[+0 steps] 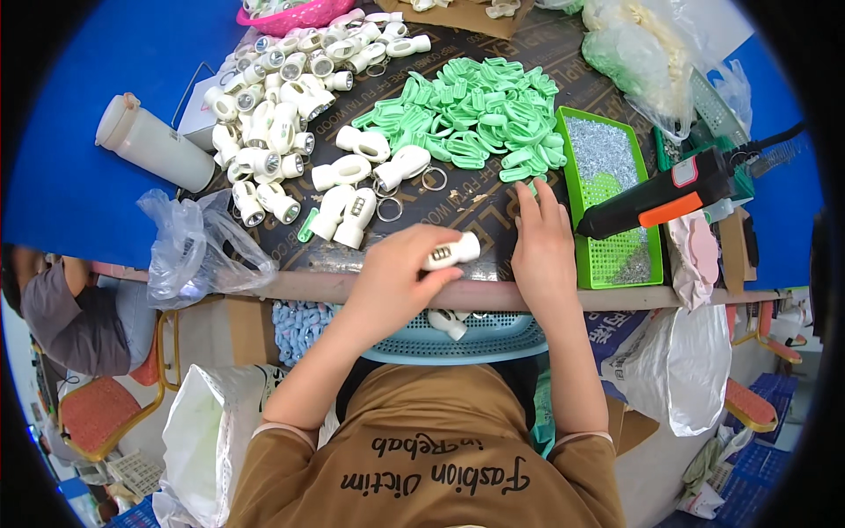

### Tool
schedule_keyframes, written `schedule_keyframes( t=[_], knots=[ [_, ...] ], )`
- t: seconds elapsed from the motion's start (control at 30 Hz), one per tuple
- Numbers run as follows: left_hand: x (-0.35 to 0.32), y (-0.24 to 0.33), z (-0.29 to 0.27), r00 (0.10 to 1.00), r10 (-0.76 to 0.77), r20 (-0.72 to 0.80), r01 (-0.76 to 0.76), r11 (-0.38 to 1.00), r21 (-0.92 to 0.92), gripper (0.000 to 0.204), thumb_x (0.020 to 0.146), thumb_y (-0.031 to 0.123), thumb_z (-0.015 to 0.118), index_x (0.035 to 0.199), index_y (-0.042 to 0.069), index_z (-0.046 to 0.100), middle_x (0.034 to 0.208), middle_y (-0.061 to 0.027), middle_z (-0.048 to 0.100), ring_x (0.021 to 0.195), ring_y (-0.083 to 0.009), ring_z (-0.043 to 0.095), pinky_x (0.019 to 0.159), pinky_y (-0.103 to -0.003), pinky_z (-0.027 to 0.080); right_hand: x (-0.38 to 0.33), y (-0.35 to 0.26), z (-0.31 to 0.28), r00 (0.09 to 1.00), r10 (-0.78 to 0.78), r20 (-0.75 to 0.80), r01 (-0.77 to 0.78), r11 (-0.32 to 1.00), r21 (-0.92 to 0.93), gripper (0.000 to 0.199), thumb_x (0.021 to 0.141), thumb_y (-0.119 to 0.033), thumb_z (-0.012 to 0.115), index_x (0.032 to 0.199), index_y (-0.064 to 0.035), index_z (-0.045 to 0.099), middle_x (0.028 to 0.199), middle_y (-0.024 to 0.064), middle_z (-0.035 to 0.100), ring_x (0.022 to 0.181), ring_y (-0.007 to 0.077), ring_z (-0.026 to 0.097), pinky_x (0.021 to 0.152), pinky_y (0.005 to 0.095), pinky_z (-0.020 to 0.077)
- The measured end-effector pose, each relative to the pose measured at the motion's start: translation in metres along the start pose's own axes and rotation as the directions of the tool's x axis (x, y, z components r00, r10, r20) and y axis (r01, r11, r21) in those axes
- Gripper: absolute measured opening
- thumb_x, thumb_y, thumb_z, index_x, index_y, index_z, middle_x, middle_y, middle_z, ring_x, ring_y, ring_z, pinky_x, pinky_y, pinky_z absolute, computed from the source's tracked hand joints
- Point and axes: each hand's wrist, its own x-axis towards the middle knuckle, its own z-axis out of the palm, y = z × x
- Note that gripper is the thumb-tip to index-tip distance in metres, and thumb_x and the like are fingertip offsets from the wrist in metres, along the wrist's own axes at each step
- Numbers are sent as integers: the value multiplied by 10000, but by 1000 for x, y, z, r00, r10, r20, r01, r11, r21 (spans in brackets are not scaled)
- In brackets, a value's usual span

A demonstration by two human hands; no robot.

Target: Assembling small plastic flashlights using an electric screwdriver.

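Observation:
My left hand [396, 275] is closed around a small white keychain flashlight [454, 253], held above the table's near edge with its slotted side facing up. To its right, my right hand [544, 251] reaches flat over the dark tabletop, fingers stretched out. Its fingertips come up to the near edge of a heap of light green plastic covers [466, 106]; whether they touch one is hard to tell. Several white flashlights with key rings [356, 216] lie beyond my left hand, one with a similar slotted opening showing.
Finished-looking flashlights [273, 128] form a large pile at left, beside a white bottle [154, 141] and a plastic bag [202, 246]. At right, a black electric screwdriver [660, 198] hangs over a green tray [572, 264] of small screws. A blue basket [396, 348] sits below the edge.

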Motion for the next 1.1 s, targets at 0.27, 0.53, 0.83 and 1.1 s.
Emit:
schedule_keyframes(
  t=[0.27, 0.53, 0.83, 1.1],
  knots=[
    [-1, -1, 4, 989, 148, 10, -148, 983, 113, 349, 679, 121, 714, 999, 43, 598, 910, -95, 593, 795, -255, 558, 675, -326, 463, 0, 1, 2, 998, 53, -22, -55, 995, -88, 76, 746, -24, 557, 794, -27, 498, 835, 132, 496, 790, 304, 491, 710, 382, 431],
    [-4, -4, 1, 979, 185, 92, -198, 967, 160, 364, 663, 173, 724, 992, 68, 610, 884, -70, 598, 811, -253, 547, 693, -341, 452, -1, -2, -5, 980, 198, -29, -195, 978, 79, 210, 764, -51, 590, 950, -19, 495, 875, 138, 530, 838, 307, 529, 685, 408, 441],
    [-4, -6, 0, 975, 193, 112, -211, 960, 182, 359, 686, 189, 705, 1013, 73, 608, 884, -70, 590, 812, -252, 542, 694, -346, 451, 3, 1, -6, 968, -222, -120, 239, 959, 154, 183, 733, -66, 615, 899, -38, 545, 854, 95, 526, 791, 281, 525, 667, 358, 448],
    [-2, -4, 2, 970, 230, 77, -240, 954, 177, 337, 698, 194, 695, 1002, 75, 609, 882, -69, 589, 806, -253, 545, 688, -346, 452, -91, 58, -19, 821, 201, -534, 116, 858, 501, 227, 928, -198, 438, 1041, -10, 380, 943, 134, 496, 620, 136, 486, 677, 254, 416]
  ],
)
